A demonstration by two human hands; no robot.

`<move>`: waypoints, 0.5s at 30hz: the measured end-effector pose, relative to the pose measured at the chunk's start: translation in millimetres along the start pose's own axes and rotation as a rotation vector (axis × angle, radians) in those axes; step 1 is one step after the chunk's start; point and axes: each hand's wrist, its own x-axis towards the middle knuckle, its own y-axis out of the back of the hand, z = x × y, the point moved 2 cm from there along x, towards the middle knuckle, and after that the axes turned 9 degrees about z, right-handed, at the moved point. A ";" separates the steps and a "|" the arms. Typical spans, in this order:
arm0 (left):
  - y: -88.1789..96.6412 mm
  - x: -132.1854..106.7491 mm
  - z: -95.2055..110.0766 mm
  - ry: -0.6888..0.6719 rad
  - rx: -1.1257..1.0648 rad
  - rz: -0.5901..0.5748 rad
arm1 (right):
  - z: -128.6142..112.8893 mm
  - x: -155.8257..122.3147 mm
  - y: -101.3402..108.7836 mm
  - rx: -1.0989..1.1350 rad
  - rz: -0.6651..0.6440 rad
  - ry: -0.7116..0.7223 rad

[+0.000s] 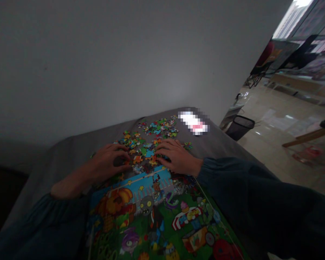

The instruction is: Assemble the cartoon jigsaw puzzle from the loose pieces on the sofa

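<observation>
Loose jigsaw puzzle pieces [159,127] in many colours lie in a heap on the grey cloth. My left hand [109,159] rests at the heap's left edge, fingers curved and thumb held apart, with an orange piece by the fingertips. On the opposite side my right hand [174,155] lies over the pieces, its fingers spread and touching some of them. Below both hands is a puzzle picture [141,213] with cartoon zombies, plants and a pumpkin. Whether small pieces sit beneath my fingers is hidden.
A bright, blurred-out phone-like screen [193,122] lies at the back right of the grey cloth [219,144]. A pale wall [111,65] rises directly behind. On the floor to the right stands a dark mesh bin [239,127], with wooden furniture beyond.
</observation>
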 end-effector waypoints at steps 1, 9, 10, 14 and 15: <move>1.3 -1.0 -3.6 0.016 0.018 -0.004 | 0.8 -0.6 0.8 -0.004 0.006 -0.004; -10.8 5.6 14.7 -0.016 0.045 0.041 | 1.1 -3.5 -0.9 -0.010 0.008 0.047; -13.7 6.5 16.3 -0.023 0.033 0.050 | 0.8 -3.8 -0.8 -0.012 0.012 0.051; -17.8 8.0 12.3 -0.027 -0.026 0.075 | 0.2 -5.3 2.5 -0.011 0.054 0.057; -17.0 8.2 10.6 -0.023 -0.033 0.077 | 0.3 -5.7 3.7 -0.008 0.062 0.056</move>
